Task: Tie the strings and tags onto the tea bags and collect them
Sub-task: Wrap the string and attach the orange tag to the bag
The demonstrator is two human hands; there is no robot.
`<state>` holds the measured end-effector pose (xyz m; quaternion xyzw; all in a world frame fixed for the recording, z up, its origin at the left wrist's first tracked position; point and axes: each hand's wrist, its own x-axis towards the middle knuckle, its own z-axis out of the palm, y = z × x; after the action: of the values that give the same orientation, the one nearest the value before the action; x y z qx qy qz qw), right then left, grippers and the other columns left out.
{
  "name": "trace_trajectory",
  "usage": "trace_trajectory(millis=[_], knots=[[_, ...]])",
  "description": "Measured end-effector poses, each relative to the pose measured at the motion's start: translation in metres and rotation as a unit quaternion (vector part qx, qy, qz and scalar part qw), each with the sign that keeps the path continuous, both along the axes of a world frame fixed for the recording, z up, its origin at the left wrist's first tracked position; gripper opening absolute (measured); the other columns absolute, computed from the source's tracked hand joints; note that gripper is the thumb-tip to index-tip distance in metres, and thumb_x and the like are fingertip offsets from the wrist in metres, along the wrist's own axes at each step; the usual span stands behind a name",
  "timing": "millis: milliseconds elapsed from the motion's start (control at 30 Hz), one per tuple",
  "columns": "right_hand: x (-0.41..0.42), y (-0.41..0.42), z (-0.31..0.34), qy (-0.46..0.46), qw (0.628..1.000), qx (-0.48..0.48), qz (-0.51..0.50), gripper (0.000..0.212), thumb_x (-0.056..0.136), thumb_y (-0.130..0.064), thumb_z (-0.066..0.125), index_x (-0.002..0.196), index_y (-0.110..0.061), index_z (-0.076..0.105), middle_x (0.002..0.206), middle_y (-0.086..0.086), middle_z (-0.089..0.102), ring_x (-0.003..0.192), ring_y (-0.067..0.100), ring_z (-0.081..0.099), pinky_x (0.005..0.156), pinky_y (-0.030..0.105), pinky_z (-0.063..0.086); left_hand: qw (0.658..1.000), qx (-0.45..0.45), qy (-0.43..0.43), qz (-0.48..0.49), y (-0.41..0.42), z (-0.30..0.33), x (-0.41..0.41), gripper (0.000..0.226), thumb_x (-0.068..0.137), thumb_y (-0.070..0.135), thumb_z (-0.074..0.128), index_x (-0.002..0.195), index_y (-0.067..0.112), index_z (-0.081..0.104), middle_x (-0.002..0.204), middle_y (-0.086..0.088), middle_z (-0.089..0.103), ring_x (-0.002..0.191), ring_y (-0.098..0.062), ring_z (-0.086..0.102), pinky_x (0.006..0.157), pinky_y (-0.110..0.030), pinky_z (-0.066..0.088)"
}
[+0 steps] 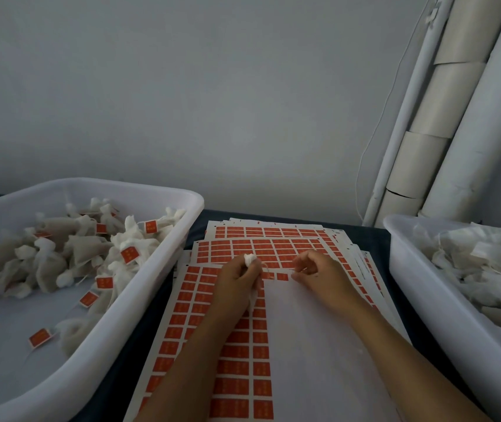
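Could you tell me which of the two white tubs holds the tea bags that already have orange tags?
The left tub: its tea bags carry orange tags, while the right tub holds plain white bags.

No legible txt; marks on orange tags too blurred to read

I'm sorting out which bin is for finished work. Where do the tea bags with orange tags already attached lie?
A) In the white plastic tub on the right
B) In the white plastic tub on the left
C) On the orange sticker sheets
B: the white plastic tub on the left holds gathered tea bags with orange tags, while the white plastic tub on the right shows only plain white bags.
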<state>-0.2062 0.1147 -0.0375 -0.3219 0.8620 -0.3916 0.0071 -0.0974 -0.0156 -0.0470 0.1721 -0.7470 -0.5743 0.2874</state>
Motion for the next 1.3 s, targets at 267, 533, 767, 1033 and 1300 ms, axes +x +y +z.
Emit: trace_trajectory(millis=[267, 533, 767, 1033, 1300], knots=[[-0.006, -0.015, 0.018, 0.178, 0.941, 0.278, 0.067, 0.023, 0.090, -0.025, 0.060, 0.112, -0.018, 0.064, 0.122, -0.001, 0.059, 0.110, 0.017, 0.057, 0.098, 0.023, 0.039, 1.000, 0.011, -0.002, 0.008, -0.002, -0.003, -0.003, 0.032, 0.098, 0.029, 0.044, 0.069, 0.019, 0.051, 0.064, 0.006, 0.055, 0.052, -0.002, 0.051, 0.051, -0.007, 0.040], [-0.002, -0.012, 0.004, 0.294, 0.912, 0.274, 0.081, 0.031, 0.096, -0.028, 0.049, 0.126, -0.020, 0.053, 0.133, -0.001, 0.054, 0.116, 0.017, 0.056, 0.102, 0.022, 0.036, 1.000, 0.015, 0.005, 0.009, -0.003, -0.007, -0.005, 0.031, 0.097, 0.029, 0.044, 0.070, 0.018, 0.052, 0.068, 0.001, 0.058, 0.058, -0.005, 0.054, 0.054, -0.007, 0.043], [-0.003, -0.016, -0.001, 0.349, 0.883, 0.295, 0.109, 0.038, 0.098, -0.026, 0.046, 0.135, -0.018, 0.044, 0.137, -0.001, 0.050, 0.119, 0.015, 0.054, 0.102, 0.023, 0.038, 1.000, 0.018, 0.004, 0.005, -0.001, -0.008, -0.003, 0.031, 0.098, 0.029, 0.044, 0.069, 0.017, 0.051, 0.066, 0.002, 0.055, 0.058, -0.006, 0.051, 0.059, -0.013, 0.043], [-0.010, -0.007, 0.003, 0.345, 0.880, 0.296, 0.137, 0.029, 0.096, -0.026, 0.050, 0.123, -0.021, 0.055, 0.133, -0.003, 0.054, 0.116, 0.013, 0.056, 0.102, 0.022, 0.038, 0.999, 0.032, 0.000, -0.002, -0.001, -0.006, -0.003, 0.031, 0.098, 0.029, 0.045, 0.070, 0.018, 0.052, 0.066, 0.004, 0.055, 0.058, -0.005, 0.052, 0.059, -0.015, 0.042], [-0.013, -0.008, 0.001, 0.368, 0.874, 0.287, 0.133, 0.031, 0.096, -0.027, 0.050, 0.126, -0.021, 0.052, 0.133, -0.003, 0.054, 0.114, 0.014, 0.057, 0.099, 0.023, 0.041, 0.999, 0.038, 0.012, -0.010, -0.002, -0.007, -0.003, 0.031, 0.097, 0.028, 0.045, 0.070, 0.016, 0.053, 0.068, -0.001, 0.058, 0.057, -0.002, 0.055, 0.058, -0.009, 0.047]])
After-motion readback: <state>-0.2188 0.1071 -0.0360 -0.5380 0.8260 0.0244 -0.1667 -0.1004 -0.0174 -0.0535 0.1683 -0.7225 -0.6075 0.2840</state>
